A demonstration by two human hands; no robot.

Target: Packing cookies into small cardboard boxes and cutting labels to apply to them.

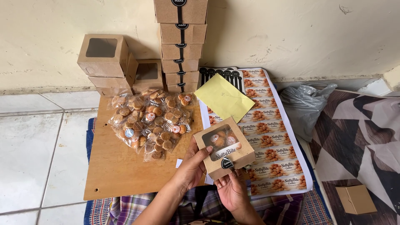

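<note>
Small brown kraft-card box with a clear window lid (224, 146), cookies visible inside, held tilted above the near right edge of the low wooden board (121, 166). Left hand (192, 164) grips its left side, thumb on top near the window. Right hand (231, 189) cups it from below, fingertips at the round black seal sticker (227, 163) on the front face. Just left on the board: pile of clear cookie bags (152, 121). Right: sheet of printed cookie labels (273, 137) with a yellow paper (223, 98) lying on it. Against the wall: tall stack of sealed brown boxes (181, 46), beside it open windowed boxes (114, 62). Far right: grey plastic bag (304, 104), lone brown box (356, 199) on the patterned mat.
</note>
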